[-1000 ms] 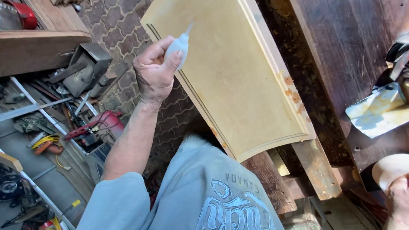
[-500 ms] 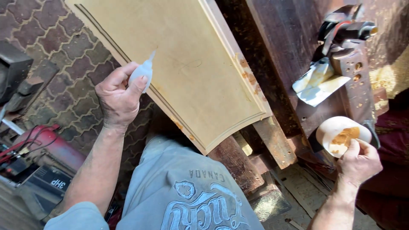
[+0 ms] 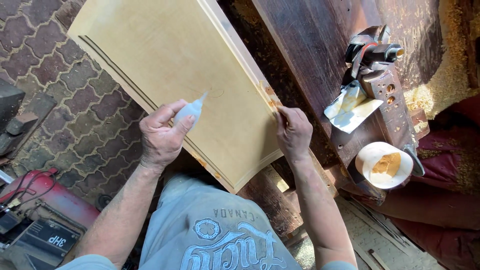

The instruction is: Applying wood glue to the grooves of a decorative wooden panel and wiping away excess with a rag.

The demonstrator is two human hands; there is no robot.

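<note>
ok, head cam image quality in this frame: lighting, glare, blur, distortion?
Head view: daylight, uneven; the pale panel is bright with no blown glare, while the dark bench and the lower right corner fall into shadow. Left hand with the small squeeze bottle and right hand at the panel's edge look sharp, no motion smear. Wide-angle look: straight panel edges splay outward toward the frame edges.

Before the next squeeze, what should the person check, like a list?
1. Left hand has a grip on the small white squeeze bottle: ok.
2. Bottle tip aimed over the pale flat wooden panel: ok.
3. Right hand steadies the panel's right edge: ok.
4. Orange patches on that edge dry: cannot tell.
5. Round white tub of orange-brown filler close by: ok.
</note>
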